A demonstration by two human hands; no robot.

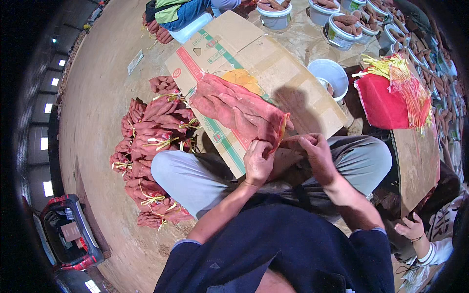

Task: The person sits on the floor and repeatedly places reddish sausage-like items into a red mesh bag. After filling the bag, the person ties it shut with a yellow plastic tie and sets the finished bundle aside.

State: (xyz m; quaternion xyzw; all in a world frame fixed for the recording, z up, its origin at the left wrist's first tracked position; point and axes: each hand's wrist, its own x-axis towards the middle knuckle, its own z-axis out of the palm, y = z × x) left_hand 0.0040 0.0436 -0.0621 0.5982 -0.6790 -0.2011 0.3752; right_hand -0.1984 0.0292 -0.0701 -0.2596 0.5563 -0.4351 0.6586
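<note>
A red mesh bag packed with long sweet potatoes lies across a flattened cardboard box in front of my crossed legs. Its yellow-edged mouth faces my lap. My left hand grips the bag at the near side of this mouth, fingers curled over the edge. At the other side, my right hand pinches the end of a reddish sweet potato, which points toward the opening. How far its tip reaches into the bag is hard to tell.
Filled, tied mesh bags are heaped on the left. A stack of flat red mesh bags sits to the right, near a white bucket. Buckets of sweet potatoes stand beyond. Another person's hand shows at lower right; someone sits at the top.
</note>
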